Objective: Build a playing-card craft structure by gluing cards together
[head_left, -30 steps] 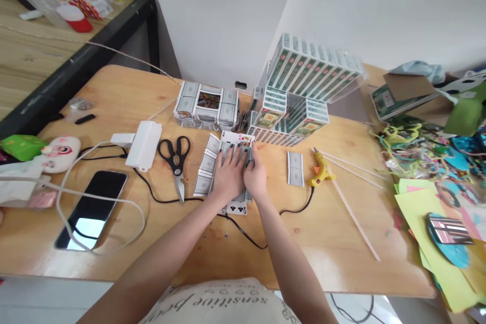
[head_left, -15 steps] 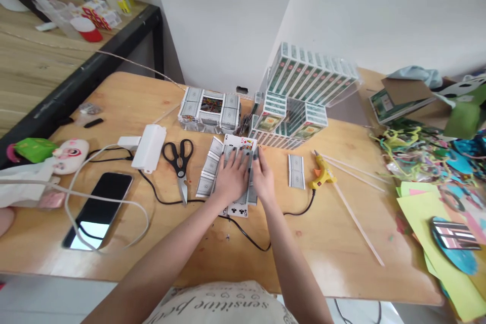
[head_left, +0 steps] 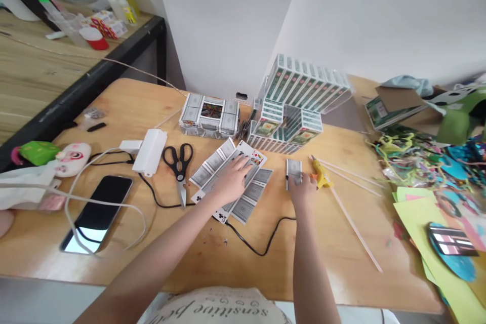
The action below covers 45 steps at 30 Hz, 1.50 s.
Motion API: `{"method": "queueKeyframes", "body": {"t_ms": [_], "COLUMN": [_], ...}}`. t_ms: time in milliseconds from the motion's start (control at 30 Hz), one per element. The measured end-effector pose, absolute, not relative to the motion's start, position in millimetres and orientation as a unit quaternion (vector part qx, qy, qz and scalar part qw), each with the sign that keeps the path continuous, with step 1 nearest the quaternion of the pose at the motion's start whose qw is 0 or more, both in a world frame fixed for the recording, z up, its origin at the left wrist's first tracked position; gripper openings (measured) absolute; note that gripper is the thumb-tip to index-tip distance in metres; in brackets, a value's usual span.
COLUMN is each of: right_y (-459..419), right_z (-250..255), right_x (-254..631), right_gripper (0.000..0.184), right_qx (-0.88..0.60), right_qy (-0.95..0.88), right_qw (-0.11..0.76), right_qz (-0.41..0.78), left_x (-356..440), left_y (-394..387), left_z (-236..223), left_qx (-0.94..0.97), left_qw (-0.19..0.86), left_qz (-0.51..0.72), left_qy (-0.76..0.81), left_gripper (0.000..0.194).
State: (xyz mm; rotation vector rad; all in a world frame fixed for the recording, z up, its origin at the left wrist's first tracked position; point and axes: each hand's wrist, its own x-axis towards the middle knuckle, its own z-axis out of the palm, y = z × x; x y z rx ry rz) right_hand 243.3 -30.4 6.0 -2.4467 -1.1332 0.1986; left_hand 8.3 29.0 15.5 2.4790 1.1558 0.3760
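Under my left hand (head_left: 232, 180) lies a flat panel of joined playing cards (head_left: 252, 192), some face up and some showing grey backs. The panel sits at a slant, and the fingers of that hand rest stretched out across it. My right hand (head_left: 302, 191) is at a small separate grey-backed card piece (head_left: 293, 168), with fingertips at both of its side edges. A yellow glue gun (head_left: 322, 176) lies just right of that hand. Left of the panel are black-handled scissors (head_left: 179, 167). Behind it stands a box built of playing cards (head_left: 209, 115).
Stacked green-and-white card boxes (head_left: 296, 106) stand at the back. A phone (head_left: 97, 212), a white adapter (head_left: 150, 152) and looping cables lie left. Glue sticks (head_left: 357, 228) lie right, beside yellow paper (head_left: 421, 233) and a heap of coloured scraps (head_left: 402, 154). A black cord (head_left: 261, 253) crosses the front.
My right hand has left the card panel and moved right to the small card piece. The panel has turned clockwise under my left hand, which stays on it.
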Motion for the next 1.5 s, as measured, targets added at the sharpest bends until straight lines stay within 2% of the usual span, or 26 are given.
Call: {"method": "queueKeyframes", "body": {"t_ms": [200, 367, 533, 633, 767, 833, 900, 967, 1167, 1333, 1500], "right_y": [-20, -20, -23, -24, -22, -19, -17, -16, -22, -26, -27], "right_z": [7, 16, 21, 21, 25, 26, 26, 25, 18, 18, 25], "right_x": [246, 246, 235, 228, 222, 220, 218, 218, 228, 233, 222], "right_gripper": [0.060, 0.022, 0.021, 0.035, 0.035, 0.029, 0.019, 0.014, 0.033, 0.049, 0.054], "right_qx": [-0.885, -0.867, -0.842, -0.815, -0.795, -0.792, -0.790, -0.790, -0.794, -0.772, -0.757], "right_qy": [-0.401, -0.437, -0.439, -0.449, -0.500, -0.511, -0.505, -0.483, -0.427, -0.363, -0.393], "right_qw": [0.231, 0.214, 0.235, 0.258, 0.204, 0.195, 0.208, 0.239, 0.297, 0.389, 0.409], "right_qz": [0.058, 0.110, 0.207, 0.259, 0.275, 0.269, 0.277, 0.292, 0.314, 0.348, 0.323], "left_x": [19, 2, -21, -30, -25, -16, -5, 4, 3, -1, -5], "left_y": [15, 22, 48, 65, 67, 56, 41, 27, 19, 31, 28], "left_z": [5, 4, 11, 16, 25, 27, 24, 18, 2, 4, 5], "left_qx": [0.859, 0.908, 0.929, 0.917, 0.882, 0.862, 0.841, 0.844, 0.898, 0.920, 0.927], "left_qw": [0.146, 0.132, 0.232, 0.319, 0.381, 0.352, 0.279, 0.219, 0.154, 0.155, 0.161], "left_qz": [0.129, 0.107, 0.060, 0.044, 0.067, 0.135, 0.199, 0.198, 0.110, 0.091, 0.097], "left_qy": [0.473, 0.383, 0.281, 0.236, 0.271, 0.339, 0.420, 0.448, 0.398, 0.348, 0.324], "left_gripper": [0.052, 0.049, 0.051, 0.050, 0.039, 0.038, 0.037, 0.040, 0.049, 0.049, 0.048]}}
